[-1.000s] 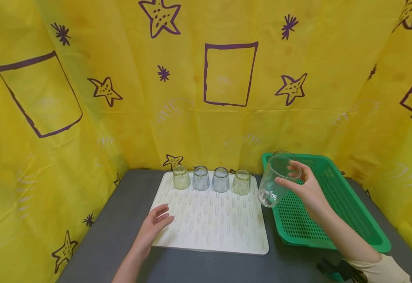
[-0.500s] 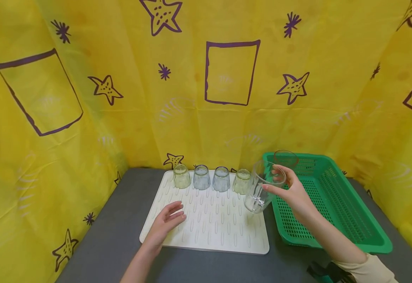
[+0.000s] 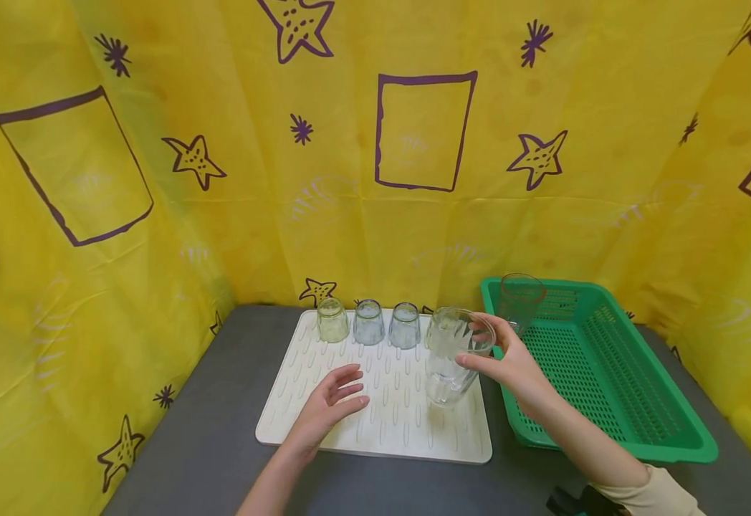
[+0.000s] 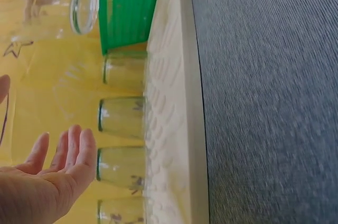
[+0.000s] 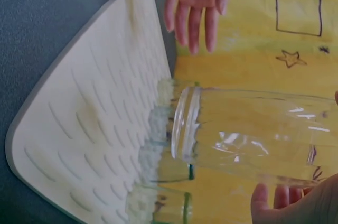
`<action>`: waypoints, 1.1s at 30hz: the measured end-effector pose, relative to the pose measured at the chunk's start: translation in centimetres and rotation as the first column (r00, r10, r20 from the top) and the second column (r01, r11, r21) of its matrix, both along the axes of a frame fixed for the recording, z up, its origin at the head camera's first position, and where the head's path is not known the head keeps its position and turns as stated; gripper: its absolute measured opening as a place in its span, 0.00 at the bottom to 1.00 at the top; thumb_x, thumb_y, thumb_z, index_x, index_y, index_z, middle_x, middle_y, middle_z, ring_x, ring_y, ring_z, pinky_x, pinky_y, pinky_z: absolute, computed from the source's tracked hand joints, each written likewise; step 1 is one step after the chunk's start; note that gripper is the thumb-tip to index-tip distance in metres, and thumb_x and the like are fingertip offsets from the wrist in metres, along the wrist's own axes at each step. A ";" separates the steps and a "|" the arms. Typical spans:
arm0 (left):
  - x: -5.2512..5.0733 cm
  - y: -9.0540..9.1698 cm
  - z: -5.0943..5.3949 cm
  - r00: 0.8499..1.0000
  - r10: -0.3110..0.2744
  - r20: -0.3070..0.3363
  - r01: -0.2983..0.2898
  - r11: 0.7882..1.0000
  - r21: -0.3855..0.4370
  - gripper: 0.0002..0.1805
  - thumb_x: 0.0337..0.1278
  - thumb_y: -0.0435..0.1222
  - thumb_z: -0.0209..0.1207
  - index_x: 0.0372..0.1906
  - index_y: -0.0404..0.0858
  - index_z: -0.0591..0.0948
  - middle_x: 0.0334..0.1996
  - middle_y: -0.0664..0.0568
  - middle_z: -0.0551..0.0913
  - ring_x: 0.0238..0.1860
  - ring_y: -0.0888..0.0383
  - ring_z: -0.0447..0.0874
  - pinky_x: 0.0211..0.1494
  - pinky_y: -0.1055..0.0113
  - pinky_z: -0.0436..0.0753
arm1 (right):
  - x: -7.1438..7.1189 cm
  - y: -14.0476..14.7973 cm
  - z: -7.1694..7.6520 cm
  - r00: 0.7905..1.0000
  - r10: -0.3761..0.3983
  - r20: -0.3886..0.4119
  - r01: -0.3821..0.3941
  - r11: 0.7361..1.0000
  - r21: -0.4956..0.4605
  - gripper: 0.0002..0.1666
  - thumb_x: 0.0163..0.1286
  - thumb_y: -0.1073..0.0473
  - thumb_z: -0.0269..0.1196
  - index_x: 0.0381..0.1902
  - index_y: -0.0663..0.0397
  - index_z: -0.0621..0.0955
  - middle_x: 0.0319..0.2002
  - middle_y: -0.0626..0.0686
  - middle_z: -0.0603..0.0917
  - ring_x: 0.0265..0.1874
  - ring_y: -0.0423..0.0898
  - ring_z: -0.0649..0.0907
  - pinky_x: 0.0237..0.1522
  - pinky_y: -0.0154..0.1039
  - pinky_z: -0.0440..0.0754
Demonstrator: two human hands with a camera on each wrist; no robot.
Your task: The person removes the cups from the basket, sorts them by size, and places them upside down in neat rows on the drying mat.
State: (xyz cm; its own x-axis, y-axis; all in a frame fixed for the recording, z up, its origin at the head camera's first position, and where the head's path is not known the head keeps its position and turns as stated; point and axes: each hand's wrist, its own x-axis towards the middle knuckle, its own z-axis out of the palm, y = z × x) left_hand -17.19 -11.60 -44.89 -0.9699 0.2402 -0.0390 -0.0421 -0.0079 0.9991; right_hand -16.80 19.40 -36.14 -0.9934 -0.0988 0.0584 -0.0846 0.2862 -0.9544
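Observation:
My right hand (image 3: 507, 362) grips a large clear drinking glass (image 3: 448, 383) near its rim, thumb on the near side and fingers behind. The glass is tilted above the right part of a white ridged drying mat (image 3: 375, 419); in the right wrist view its thick base (image 5: 185, 123) is apart from the mat. Over the mat's left front, my left hand (image 3: 330, 405) hovers with relaxed fingers, holding nothing. Along the mat's back edge stand upside-down small glasses: a greenish glass (image 3: 332, 321), two bluish glasses (image 3: 369, 324), and another greenish one partly hidden behind the large glass.
A green perforated basket (image 3: 608, 373) stands right of the mat, with a clear glass with a reddish rim (image 3: 521, 297) at its back left corner. A dark object (image 3: 585, 500) lies by the right sleeve at the front edge. Yellow patterned cloth (image 3: 253, 215) walls the grey table.
My right hand has carried the large glass left and lower, from over the basket's edge to over the mat. My left hand has moved right, over the mat.

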 end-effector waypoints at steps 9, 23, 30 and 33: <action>0.4 1.5 0.5 0.995 -0.096 -0.018 0.096 0.995 0.014 0.33 0.57 0.35 0.66 0.67 0.36 0.68 0.64 0.43 0.71 0.65 0.43 0.69 0.60 0.56 0.76 | 0.4 -1.4 -0.8 0.998 0.057 0.020 -0.056 0.998 -0.018 0.47 0.59 0.53 0.72 0.71 0.48 0.62 0.64 0.55 0.68 0.63 0.52 0.67 0.61 0.55 0.65; 0.4 3.2 1.1 0.977 -0.206 -0.063 0.208 0.978 0.022 0.36 0.56 0.35 0.66 0.69 0.36 0.65 0.65 0.43 0.69 0.66 0.41 0.67 0.62 0.56 0.74 | 0.6 -2.8 -2.0 0.993 0.118 -0.003 -0.118 0.993 -0.025 0.43 0.56 0.55 0.73 0.67 0.50 0.66 0.62 0.54 0.70 0.61 0.52 0.68 0.58 0.53 0.68; 0.3 3.9 1.3 0.966 -0.246 -0.086 0.244 0.969 -0.024 0.37 0.55 0.36 0.67 0.69 0.35 0.65 0.66 0.43 0.68 0.65 0.44 0.69 0.65 0.49 0.70 | 0.8 -3.2 -2.2 0.989 0.148 0.005 -0.148 0.989 -0.008 0.45 0.55 0.54 0.74 0.68 0.51 0.66 0.62 0.56 0.71 0.60 0.52 0.69 0.60 0.58 0.68; 0.3 4.0 1.3 0.962 -0.256 -0.098 0.252 0.967 -0.046 0.37 0.55 0.36 0.68 0.69 0.37 0.65 0.66 0.44 0.68 0.65 0.45 0.69 0.65 0.49 0.71 | 0.9 -3.4 -2.3 0.987 0.163 -0.003 -0.162 0.987 0.005 0.44 0.55 0.53 0.74 0.67 0.50 0.67 0.62 0.58 0.71 0.59 0.53 0.70 0.60 0.60 0.68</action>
